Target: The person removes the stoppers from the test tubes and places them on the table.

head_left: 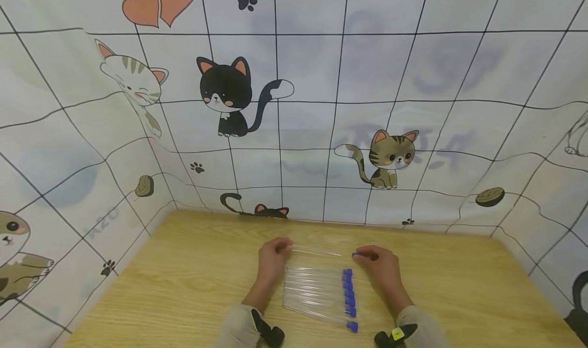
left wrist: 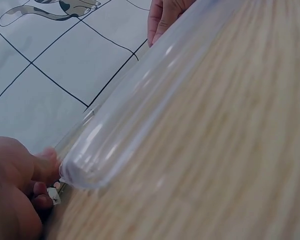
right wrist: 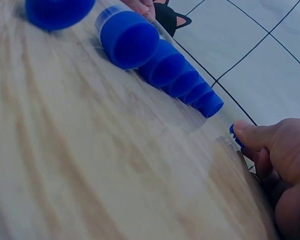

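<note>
My left hand pinches the left end of a clear test tube lying across the far part of the table. A little to the right of that tube's uncapped end, my right hand holds a small blue cap between thumb and fingers. Cap and tube are apart. Nearer me lies a row of clear tubes with blue caps on their right ends. In the left wrist view a rounded tube end shows up close. The right wrist view shows the blue cap at my fingertips.
The wooden table extends on both sides of the tubes. Behind it hangs a white cloth printed with cats and grid lines, which also covers the sides. The nearest capped tube lies slanted to the others. A dark object stands at the right edge.
</note>
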The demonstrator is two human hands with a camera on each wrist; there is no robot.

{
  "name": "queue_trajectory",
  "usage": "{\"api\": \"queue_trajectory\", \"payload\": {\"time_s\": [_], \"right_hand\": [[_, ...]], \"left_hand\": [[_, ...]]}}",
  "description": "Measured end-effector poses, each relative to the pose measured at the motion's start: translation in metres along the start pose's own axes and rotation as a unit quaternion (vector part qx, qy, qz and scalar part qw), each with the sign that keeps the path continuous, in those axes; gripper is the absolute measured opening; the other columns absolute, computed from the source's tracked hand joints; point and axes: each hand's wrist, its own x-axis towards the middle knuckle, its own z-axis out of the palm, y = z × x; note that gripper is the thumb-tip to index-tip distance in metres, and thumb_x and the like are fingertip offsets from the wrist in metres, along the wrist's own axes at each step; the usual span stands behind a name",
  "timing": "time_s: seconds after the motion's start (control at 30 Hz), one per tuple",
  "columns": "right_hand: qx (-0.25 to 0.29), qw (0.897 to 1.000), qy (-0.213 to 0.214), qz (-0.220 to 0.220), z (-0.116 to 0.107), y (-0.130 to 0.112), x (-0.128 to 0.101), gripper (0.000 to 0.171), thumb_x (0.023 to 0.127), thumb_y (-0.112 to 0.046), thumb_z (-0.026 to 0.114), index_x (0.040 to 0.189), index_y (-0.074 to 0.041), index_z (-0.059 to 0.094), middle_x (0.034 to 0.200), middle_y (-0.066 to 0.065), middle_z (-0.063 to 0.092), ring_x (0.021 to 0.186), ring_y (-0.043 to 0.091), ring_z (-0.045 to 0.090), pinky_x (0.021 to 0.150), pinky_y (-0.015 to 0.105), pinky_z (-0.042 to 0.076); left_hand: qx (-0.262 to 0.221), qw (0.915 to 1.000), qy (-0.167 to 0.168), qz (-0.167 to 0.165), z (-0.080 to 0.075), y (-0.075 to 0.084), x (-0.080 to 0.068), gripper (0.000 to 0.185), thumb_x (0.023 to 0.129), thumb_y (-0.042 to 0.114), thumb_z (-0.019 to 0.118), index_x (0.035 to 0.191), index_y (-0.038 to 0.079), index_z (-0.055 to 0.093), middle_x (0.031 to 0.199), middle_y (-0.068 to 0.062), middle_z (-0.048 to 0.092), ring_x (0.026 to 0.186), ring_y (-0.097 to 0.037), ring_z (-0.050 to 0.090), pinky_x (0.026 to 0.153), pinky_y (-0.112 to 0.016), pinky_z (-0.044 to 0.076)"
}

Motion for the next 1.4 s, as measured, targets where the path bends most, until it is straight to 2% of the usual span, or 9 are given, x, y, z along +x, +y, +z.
{"api": "queue_trajectory", "payload": {"time_s": [0.2, 0.33, 0.5, 0.6, 0.77, 1.07, 1.2, 1.4], "right_hand": [[-0.016, 1.0, -0.008, 0.002, 0.0, -0.001, -0.001, 0.023, 0.084, -0.027, 0.075, 0.104, -0.016, 0.072, 0.093, -0.003, 0.069, 0.085, 0.016, 0.06, 0.071, 0.032, 0.048], [-0.013, 1.0, -0.013, -0.001, 0.0, -0.001, -0.002, 0.025, 0.084, -0.025, 0.075, 0.107, -0.015, 0.071, 0.094, -0.002, 0.069, 0.084, 0.016, 0.059, 0.069, 0.031, 0.047], [0.001, 1.0, -0.014, -0.005, -0.001, 0.0, -0.005, 0.026, 0.084, -0.024, 0.075, 0.108, -0.015, 0.071, 0.095, -0.001, 0.068, 0.083, 0.017, 0.059, 0.068, 0.031, 0.048], [0.005, 1.0, -0.015, -0.005, -0.001, 0.001, -0.006, 0.028, 0.084, -0.025, 0.075, 0.11, -0.015, 0.07, 0.097, 0.0, 0.068, 0.085, 0.016, 0.059, 0.069, 0.031, 0.049], [0.017, 1.0, -0.016, -0.004, -0.001, 0.0, -0.007, 0.032, 0.084, -0.027, 0.075, 0.113, -0.015, 0.068, 0.101, 0.001, 0.066, 0.088, 0.017, 0.06, 0.07, 0.032, 0.05], [0.012, 0.999, -0.002, -0.03, -0.001, -0.001, -0.009, 0.034, 0.083, -0.025, 0.076, 0.114, -0.014, 0.068, 0.1, 0.002, 0.067, 0.088, 0.016, 0.061, 0.072, 0.029, 0.05], [0.02, 1.0, 0.003, -0.019, -0.001, -0.001, -0.01, 0.035, 0.084, -0.029, 0.075, 0.114, -0.015, 0.067, 0.1, 0.0, 0.067, 0.09, 0.015, 0.061, 0.075, 0.028, 0.05], [0.011, 1.0, 0.026, -0.007, -0.001, -0.002, -0.011, 0.03, 0.087, -0.036, 0.07, 0.108, -0.014, 0.067, 0.103, 0.0, 0.067, 0.095, 0.016, 0.06, 0.082, 0.034, 0.047]], "left_hand": [[0.081, 0.9963, 0.009, 0.025, 0.0, -0.004, 0.0, 0.005, 0.08, 0.003, 0.074, 0.084, 0.006, 0.073, 0.079, -0.001, 0.062, 0.076, -0.016, 0.058, 0.068, -0.031, 0.049], [0.095, 0.9949, 0.008, 0.032, 0.0, -0.006, 0.0, 0.007, 0.081, 0.002, 0.074, 0.087, 0.005, 0.073, 0.081, -0.002, 0.062, 0.077, -0.016, 0.058, 0.069, -0.032, 0.05], [0.094, 0.9947, 0.0, 0.043, 0.0, -0.006, 0.0, 0.011, 0.08, 0.001, 0.073, 0.091, 0.003, 0.073, 0.083, -0.004, 0.062, 0.079, -0.019, 0.059, 0.07, -0.034, 0.05], [0.091, 0.9952, -0.002, 0.038, -0.001, -0.004, -0.001, 0.013, 0.08, 0.001, 0.072, 0.092, 0.004, 0.073, 0.084, -0.004, 0.062, 0.08, -0.019, 0.059, 0.071, -0.034, 0.049], [0.084, 0.9958, 0.003, 0.037, -0.003, 0.0, -0.002, 0.017, 0.078, -0.002, 0.072, 0.094, 0.003, 0.072, 0.085, -0.006, 0.061, 0.082, -0.022, 0.059, 0.074, -0.038, 0.049], [0.087, 0.9949, 0.014, 0.049, -0.003, -0.001, -0.004, 0.019, 0.077, -0.002, 0.073, 0.095, 0.004, 0.072, 0.085, -0.005, 0.059, 0.081, -0.021, 0.058, 0.072, -0.036, 0.049], [0.068, 0.9963, 0.021, 0.048, -0.003, -0.002, -0.003, 0.021, 0.076, -0.002, 0.073, 0.096, 0.003, 0.072, 0.085, -0.006, 0.06, 0.081, -0.022, 0.058, 0.072, -0.035, 0.049], [0.028, 0.9983, 0.038, 0.033, -0.004, -0.003, -0.005, 0.022, 0.077, -0.001, 0.075, 0.099, 0.002, 0.07, 0.083, -0.007, 0.061, 0.079, -0.021, 0.057, 0.069, -0.032, 0.048]]}}
